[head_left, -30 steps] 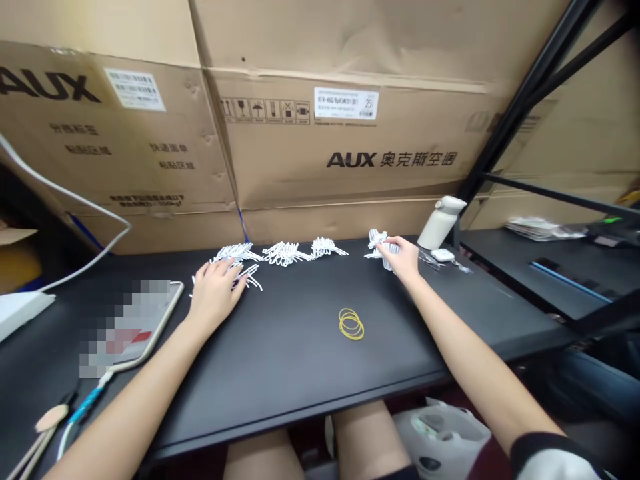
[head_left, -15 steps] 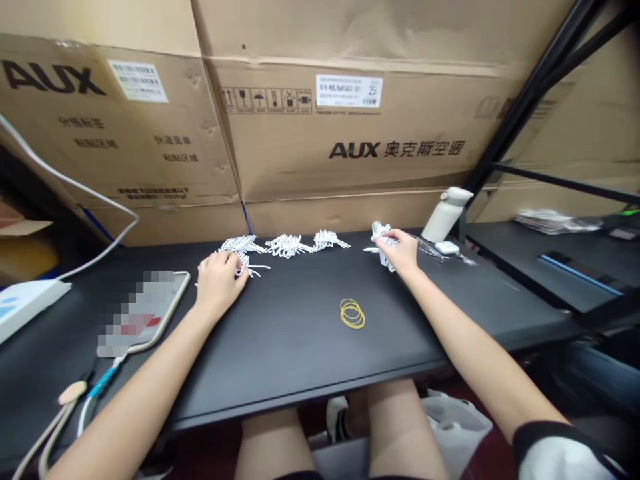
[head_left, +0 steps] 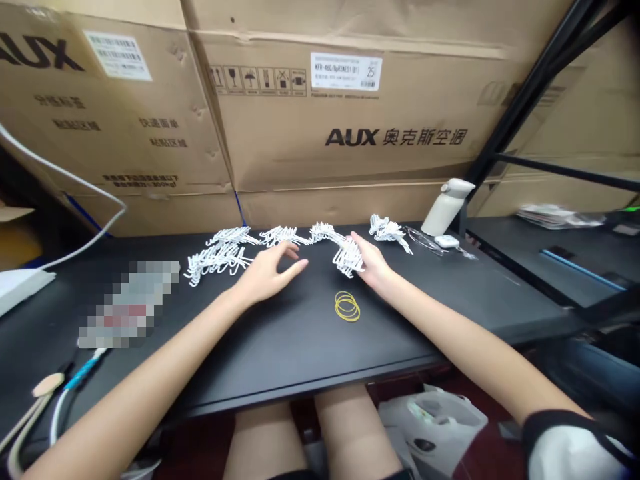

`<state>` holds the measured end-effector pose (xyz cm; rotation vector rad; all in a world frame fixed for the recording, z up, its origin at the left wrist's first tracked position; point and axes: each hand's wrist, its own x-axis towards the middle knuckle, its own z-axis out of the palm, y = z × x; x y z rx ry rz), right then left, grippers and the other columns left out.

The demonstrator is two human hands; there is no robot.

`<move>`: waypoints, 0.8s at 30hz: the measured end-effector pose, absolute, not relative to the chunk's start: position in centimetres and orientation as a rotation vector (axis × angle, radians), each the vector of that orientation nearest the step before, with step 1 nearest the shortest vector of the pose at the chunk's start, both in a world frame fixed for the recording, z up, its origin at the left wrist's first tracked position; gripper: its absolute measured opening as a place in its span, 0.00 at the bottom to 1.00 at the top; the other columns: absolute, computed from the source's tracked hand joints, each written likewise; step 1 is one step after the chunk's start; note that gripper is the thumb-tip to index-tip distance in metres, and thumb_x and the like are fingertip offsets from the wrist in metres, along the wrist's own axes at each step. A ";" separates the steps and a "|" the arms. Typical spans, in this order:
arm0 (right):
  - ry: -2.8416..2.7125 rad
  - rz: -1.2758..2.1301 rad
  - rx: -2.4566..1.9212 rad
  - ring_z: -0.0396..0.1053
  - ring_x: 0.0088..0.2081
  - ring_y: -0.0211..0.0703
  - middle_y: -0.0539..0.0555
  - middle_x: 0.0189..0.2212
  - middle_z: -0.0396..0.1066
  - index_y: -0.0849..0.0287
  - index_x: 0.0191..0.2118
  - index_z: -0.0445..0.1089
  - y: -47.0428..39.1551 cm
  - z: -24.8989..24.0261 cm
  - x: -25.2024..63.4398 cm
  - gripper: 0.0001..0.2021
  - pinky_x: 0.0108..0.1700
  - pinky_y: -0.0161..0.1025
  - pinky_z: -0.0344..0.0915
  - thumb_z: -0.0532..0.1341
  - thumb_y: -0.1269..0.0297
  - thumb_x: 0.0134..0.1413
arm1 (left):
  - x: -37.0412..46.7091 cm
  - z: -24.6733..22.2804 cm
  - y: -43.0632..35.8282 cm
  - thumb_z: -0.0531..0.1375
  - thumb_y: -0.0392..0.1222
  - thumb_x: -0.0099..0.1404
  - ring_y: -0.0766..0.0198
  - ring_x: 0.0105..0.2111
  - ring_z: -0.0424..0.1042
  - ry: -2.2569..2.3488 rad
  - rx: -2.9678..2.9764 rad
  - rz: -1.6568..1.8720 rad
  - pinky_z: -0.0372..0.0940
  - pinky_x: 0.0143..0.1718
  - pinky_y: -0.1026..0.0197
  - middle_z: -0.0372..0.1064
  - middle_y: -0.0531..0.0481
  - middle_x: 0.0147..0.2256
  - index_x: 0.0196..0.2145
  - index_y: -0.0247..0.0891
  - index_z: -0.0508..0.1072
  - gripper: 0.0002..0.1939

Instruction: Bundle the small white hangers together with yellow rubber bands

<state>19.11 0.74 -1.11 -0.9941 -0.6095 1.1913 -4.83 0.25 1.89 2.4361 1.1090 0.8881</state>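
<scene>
Right of the right hand, a white bottle stands near a small white case. Left of the left hand lies a phone with a plugged-in cable. Cardboard boxes rise beyond both hands; a plastic bag sits below the right one.

A single head-worn camera looks forward and down from above the person's thighs — the left hand and right hand near mid-frame, the black table close below, cardboard boxes closing the view farther off.
</scene>
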 end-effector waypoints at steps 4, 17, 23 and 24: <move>-0.672 1.198 -0.927 0.72 0.30 0.38 0.51 0.29 0.75 0.59 0.34 0.71 -1.0 -0.7 17.1 0.12 0.33 0.35 0.69 0.68 0.62 0.42 | 0.4 1.3 -0.9 0.62 0.54 0.58 0.51 0.48 0.70 0.877 1.832 0.755 0.71 0.37 0.54 0.65 0.36 0.54 0.54 0.38 0.61 0.31; -1.562 0.263 -0.869 0.66 0.49 0.47 0.58 0.48 0.68 0.55 0.44 0.68 -3.2 0.4 17.1 0.15 0.46 0.44 0.69 0.65 0.61 0.49 | 0.3 0.7 -1.5 0.69 0.40 0.52 0.56 0.38 0.76 0.744 1.163 0.851 0.72 0.33 0.60 0.72 0.40 0.45 0.45 0.34 0.70 0.23; -1.816 0.076 -0.804 0.67 0.37 0.41 0.56 0.40 0.66 0.55 0.38 0.71 -3.7 0.7 17.4 0.06 0.37 0.41 0.71 0.62 0.64 0.53 | 0.0 0.3 -1.0 0.70 0.37 0.48 0.58 0.41 0.73 0.743 1.210 0.927 0.69 0.40 0.58 0.74 0.45 0.40 0.43 0.35 0.74 0.23; -1.845 0.093 -0.804 0.67 0.37 0.41 0.56 0.39 0.66 0.55 0.37 0.72 -3.7 0.6 17.3 0.05 0.36 0.41 0.71 0.62 0.64 0.53 | 0.0 0.3 -1.0 0.70 0.35 0.46 0.59 0.40 0.73 0.735 1.230 0.932 0.68 0.42 0.57 0.74 0.46 0.39 0.42 0.34 0.74 0.23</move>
